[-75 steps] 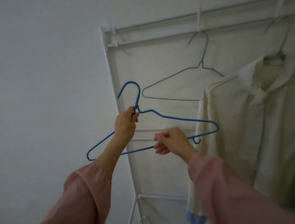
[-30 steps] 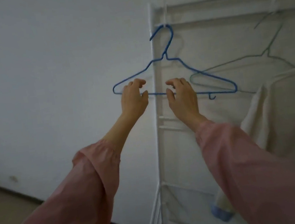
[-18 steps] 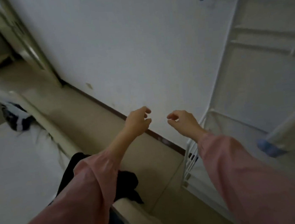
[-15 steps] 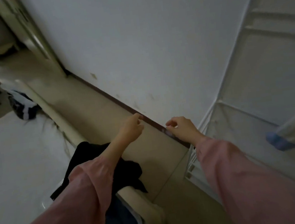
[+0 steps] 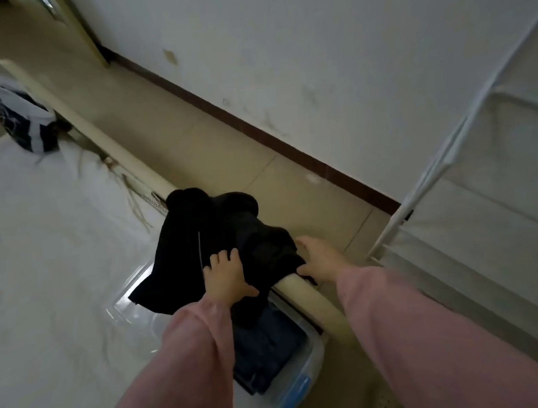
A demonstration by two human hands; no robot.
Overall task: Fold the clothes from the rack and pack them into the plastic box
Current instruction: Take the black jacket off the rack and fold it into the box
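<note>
A crumpled black garment [image 5: 218, 240] lies across the cream bed rail [image 5: 310, 300] and over the clear plastic box [image 5: 297, 393]. Folded dark blue clothes [image 5: 268, 346] lie inside the box. My left hand [image 5: 227, 275] rests flat on the black garment, fingers spread. My right hand [image 5: 318, 258] touches the garment's right edge at the rail; its fingertips are hidden by the cloth. The white clothes rack [image 5: 427, 181] stands at the right.
A white bed sheet [image 5: 41, 265] fills the left. A dark patterned bundle [image 5: 23, 122] sits at the bed's far end. Tiled floor [image 5: 220, 148] runs between bed and white wall, with a brown skirting board [image 5: 252, 131].
I let go of the blue hanger, left hanging on the rack. My view swung down to the bed, and both hands dropped onto the black garment over the box.
</note>
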